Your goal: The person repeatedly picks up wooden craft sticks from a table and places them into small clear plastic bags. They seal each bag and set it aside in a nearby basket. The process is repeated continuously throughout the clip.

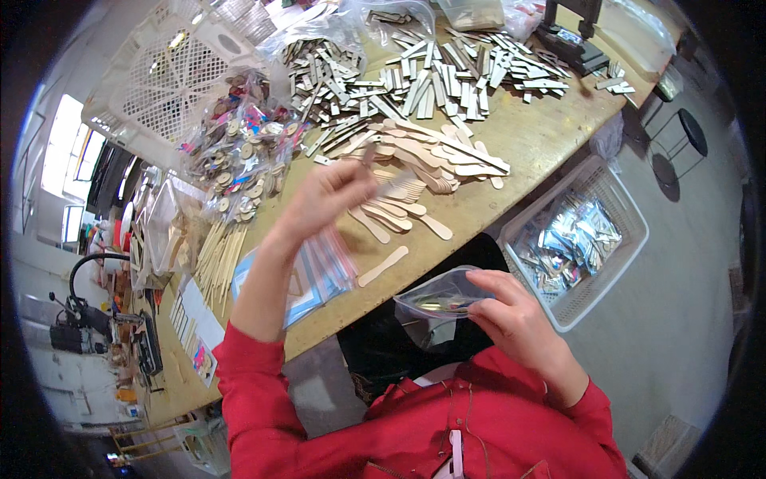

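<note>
My left hand is raised over the table, its fingers closed on thin flat strips that are blurred. Beneath and beyond it lies a heap of wooden sticks with widened ends; a single wooden stick rests apart near the table edge. My right hand grips the rim of a clear zip bag above my lap. The bag's mouth gapes, and some thin pieces show inside. A fanned stack of printed zip bags lies below my left forearm.
Behind the sticks are piles of flat slotted strips. Bagged wooden discs and thin wooden rods lie left. A white plastic basket of filled bags stands right of the table. A black press-like tool stands at the far corner.
</note>
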Available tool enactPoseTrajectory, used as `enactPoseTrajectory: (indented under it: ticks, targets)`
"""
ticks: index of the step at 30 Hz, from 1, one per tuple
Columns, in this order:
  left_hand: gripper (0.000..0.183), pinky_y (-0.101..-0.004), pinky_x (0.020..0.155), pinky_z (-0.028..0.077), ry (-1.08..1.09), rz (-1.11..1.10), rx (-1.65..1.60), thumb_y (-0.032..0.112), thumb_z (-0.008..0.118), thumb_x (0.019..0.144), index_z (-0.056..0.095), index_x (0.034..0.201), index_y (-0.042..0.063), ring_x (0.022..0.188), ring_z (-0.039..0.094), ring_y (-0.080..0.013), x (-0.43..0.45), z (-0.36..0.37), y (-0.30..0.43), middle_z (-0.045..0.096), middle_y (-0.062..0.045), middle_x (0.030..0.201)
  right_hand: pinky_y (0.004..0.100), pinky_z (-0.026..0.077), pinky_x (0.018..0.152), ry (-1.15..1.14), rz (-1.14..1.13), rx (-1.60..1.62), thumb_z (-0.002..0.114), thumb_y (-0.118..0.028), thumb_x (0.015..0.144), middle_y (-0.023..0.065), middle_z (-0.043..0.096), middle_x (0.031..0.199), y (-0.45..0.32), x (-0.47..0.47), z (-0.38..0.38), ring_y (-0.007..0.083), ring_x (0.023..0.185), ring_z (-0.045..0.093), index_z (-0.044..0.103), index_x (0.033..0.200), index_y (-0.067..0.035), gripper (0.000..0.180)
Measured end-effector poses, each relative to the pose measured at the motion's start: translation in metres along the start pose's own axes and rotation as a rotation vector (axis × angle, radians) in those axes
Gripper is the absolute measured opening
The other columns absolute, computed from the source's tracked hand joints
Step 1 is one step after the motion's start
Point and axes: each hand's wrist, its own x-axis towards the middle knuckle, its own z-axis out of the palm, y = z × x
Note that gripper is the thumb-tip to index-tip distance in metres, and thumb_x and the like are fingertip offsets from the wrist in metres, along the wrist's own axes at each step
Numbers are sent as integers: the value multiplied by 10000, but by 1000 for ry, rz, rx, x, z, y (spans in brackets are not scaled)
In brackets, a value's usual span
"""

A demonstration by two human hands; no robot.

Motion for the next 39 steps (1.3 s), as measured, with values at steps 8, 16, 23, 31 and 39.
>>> enactPoseTrajectory:
  ticks: [8, 16, 23, 31, 39]
  targets:
    - [170, -468, 710, 537, -306, 321, 843, 189, 691, 945, 621, 936, 35, 813, 686, -355, -50, 96, 62, 661, -133, 820, 466, 568, 975, 16, -48, 12, 811, 4, 790, 227, 622, 1359, 3, 5, 3, 436, 1226, 632, 668, 891, 12, 176]
    - [206, -423, 720, 569, -331, 348, 583, 259, 743, 930, 741, 1044, 88, 806, 723, -341, 17, 110, 61, 730, -141, 888, 472, 550, 1014, 48, 40, 42, 785, -9, 768, 256, 630, 1327, 12, -10, -12, 440, 1237, 628, 667, 878, 18, 163]
    - [344, -456, 869, 563, 360, -53, 1070, 384, 728, 906, 786, 1026, 68, 949, 741, -351, 183, 22, -19, 770, -177, 971, 476, 546, 999, 85, 85, 25, 827, 9, 762, 220, 637, 1362, 23, -24, -32, 433, 1245, 628, 694, 932, 6, 216]
    - [328, -398, 855, 578, 328, -317, 953, 393, 704, 875, 799, 1017, 113, 909, 761, -280, 212, 15, -48, 792, -126, 953, 475, 539, 1004, 118, 147, 11, 827, 16, 759, 219, 647, 1349, 32, -34, -38, 426, 1244, 629, 704, 946, 1, 224]
    - [107, -239, 739, 505, 139, 158, 65, 99, 637, 1015, 654, 1055, 1, 816, 619, -72, 119, 42, 11, 685, -20, 936, 479, 547, 1009, 138, 109, -3, 796, 0, 787, 245, 643, 1324, 36, -26, -43, 445, 1224, 629, 661, 934, 7, 199]
